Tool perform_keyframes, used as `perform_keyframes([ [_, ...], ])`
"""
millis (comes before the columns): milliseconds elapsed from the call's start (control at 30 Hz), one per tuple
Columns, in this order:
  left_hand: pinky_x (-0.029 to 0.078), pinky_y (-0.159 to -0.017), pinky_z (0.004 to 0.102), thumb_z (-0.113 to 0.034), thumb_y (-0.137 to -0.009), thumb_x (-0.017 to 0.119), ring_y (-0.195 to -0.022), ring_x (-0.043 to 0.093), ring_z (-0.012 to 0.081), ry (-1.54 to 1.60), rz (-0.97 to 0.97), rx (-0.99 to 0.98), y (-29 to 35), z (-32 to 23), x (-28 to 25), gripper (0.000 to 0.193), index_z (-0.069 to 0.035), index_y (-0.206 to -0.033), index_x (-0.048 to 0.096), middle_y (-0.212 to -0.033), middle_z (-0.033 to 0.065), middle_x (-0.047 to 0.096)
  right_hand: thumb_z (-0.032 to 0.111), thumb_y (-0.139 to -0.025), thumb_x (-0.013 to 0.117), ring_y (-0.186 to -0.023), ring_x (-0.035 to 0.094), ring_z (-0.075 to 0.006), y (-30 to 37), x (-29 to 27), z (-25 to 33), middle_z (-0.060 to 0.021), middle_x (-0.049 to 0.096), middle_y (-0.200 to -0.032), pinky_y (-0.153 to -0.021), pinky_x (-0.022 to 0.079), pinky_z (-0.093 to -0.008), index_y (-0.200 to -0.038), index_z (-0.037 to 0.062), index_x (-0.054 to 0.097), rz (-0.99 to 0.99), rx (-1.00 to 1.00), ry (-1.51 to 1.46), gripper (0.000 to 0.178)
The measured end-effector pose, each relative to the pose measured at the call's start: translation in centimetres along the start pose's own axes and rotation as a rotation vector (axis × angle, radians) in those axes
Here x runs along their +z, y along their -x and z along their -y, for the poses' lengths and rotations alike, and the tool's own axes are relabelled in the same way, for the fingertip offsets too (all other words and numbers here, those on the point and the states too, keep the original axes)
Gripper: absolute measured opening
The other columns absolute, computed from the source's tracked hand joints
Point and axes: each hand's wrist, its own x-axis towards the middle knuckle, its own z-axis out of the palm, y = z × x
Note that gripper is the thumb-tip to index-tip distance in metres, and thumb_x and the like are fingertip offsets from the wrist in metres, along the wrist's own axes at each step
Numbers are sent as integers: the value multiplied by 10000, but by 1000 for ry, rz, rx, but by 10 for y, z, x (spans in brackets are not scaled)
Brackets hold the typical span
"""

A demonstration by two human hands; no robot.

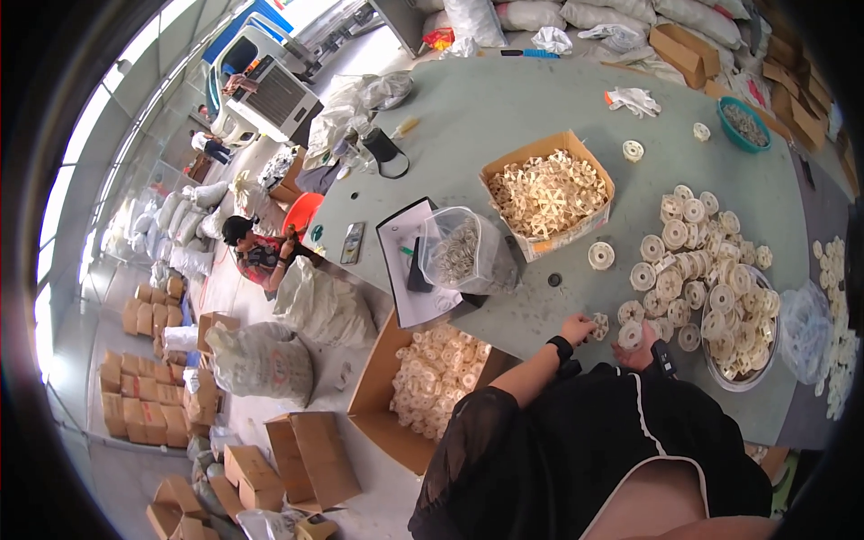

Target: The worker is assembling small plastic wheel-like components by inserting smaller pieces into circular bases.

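White piping (pixel 640 396) trims the black top (pixel 576 450), the left sleeve (pixel 472 419) is sheer, both wristbands (pixel 564 347) dark.

A white truck (pixel 274 97), bulky pale sacks (pixel 263 362), piled brown cartons (pixel 148 389) and a co-worker (pixel 259 256) near a red basin (pixel 303 211)

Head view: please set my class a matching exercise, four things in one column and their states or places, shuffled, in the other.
Column one
1. Left hand
2. Teal bowl
3. Right hand
4. Silver-rimmed bowl

Column two
A. heaped with pale wheels
B. holding a round cream disc
C. at the far right of the table, containing small grey pieces
D. fingertips at a small cream part

Right pairs: 1-D, 2-C, 3-B, 4-A
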Motion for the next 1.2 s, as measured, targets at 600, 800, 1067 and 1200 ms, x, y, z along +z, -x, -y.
perform_keyframes([
  [600,407,-436,224,-110,-730,538,-510,487,93,59,-157,245,-13,-9,-13,224,-35,-938,573,-690,29,545,297,-754,542,-829,543,-243,-65,-61,0,-82,540,-944,-686,455,-367,-1062,115,451,0,-26,27,369],
  [800,274,-370,165,-92,-777,526,-420,399,33,547,-190,420,5,-135,-22,71,-84,-830,573,-572,-33,489,316,-767,539,-706,558,-212,-38,-40,27,-74,564,-869,-618,474,-341,-1034,110,467,11,-3,85,345],
  [1067,336,-432,204,-111,-795,483,-498,433,76,484,-550,638,-47,-250,-69,324,-42,-1111,502,-764,37,564,273,-797,537,-633,576,-199,-26,-28,56,-68,583,-797,-601,492,-341,-1026,110,468,101,-131,23,289],
  [1200,350,-453,194,-142,-832,444,-531,443,70,364,-673,792,-54,-245,-39,247,-47,-1048,520,-800,22,549,199,-787,564,-662,567,-205,-35,-19,71,-55,565,-847,-615,490,-350,-1061,105,449,147,-251,105,311],
])
